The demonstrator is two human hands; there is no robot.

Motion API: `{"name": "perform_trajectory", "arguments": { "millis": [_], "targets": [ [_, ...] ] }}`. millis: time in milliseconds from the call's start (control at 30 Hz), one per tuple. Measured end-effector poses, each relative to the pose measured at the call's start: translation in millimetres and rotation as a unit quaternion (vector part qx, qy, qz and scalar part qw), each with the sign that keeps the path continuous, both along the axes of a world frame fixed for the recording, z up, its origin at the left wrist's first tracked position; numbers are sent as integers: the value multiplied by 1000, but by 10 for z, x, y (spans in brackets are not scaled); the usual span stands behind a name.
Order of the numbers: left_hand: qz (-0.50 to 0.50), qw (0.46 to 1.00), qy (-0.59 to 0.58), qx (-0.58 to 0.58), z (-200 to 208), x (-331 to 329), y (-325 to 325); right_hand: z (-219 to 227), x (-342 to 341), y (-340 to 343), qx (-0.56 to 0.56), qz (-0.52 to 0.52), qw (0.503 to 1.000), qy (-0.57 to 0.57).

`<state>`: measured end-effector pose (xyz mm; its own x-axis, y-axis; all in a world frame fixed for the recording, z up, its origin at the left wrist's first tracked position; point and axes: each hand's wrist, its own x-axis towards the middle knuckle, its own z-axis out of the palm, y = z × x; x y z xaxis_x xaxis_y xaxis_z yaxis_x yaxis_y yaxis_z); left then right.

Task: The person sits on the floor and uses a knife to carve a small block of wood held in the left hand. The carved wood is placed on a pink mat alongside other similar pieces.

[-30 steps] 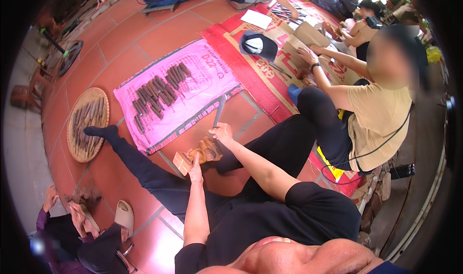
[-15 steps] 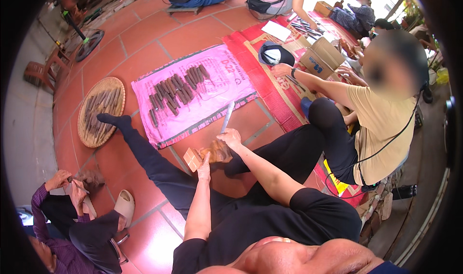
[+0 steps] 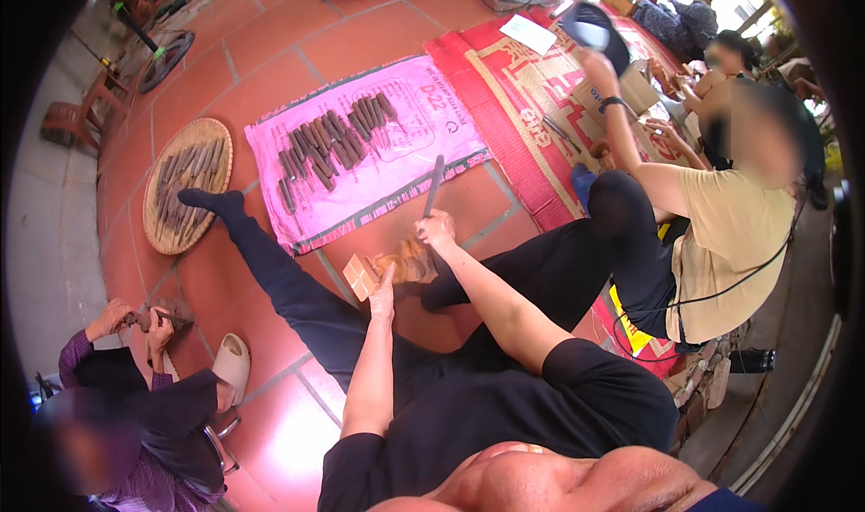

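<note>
Brown carving [image 3: 411, 262] is gripped by the left hand [image 3: 382, 298], apparently for steadiness; the right hand [image 3: 436, 228] clasps a grey tool [image 3: 434, 184].

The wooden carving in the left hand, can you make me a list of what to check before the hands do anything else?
1. Left hand holds the wooden carving: ok.
2. Right hand grips the long narrow tool: ok.
3. Tool's visible length away from the left hand: ok, it points away.
4. Tool's tip off the pink sheet: cannot tell, they overlap in view.
5. Carving's surface smooth: cannot tell, too blurred.
6. Dark-socked foot clear of the round woven tray: not ok, it overlaps the tray in view; touching is unclear.
</note>
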<state>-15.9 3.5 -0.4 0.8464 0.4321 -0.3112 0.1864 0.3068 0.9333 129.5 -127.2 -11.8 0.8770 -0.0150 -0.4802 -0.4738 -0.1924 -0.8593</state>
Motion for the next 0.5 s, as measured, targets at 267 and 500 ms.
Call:
{"name": "perform_trajectory", "arguments": {
  "millis": [267, 500],
  "targets": [
    [5, 1000, 27, 3, 61, -51, 1, 46, -165, 13, -181, 192, 950, -169],
    [17, 998, 18, 61, 120, -96, -4, 113, -117, -10, 1, 42, 998, -43]
  ]
}}
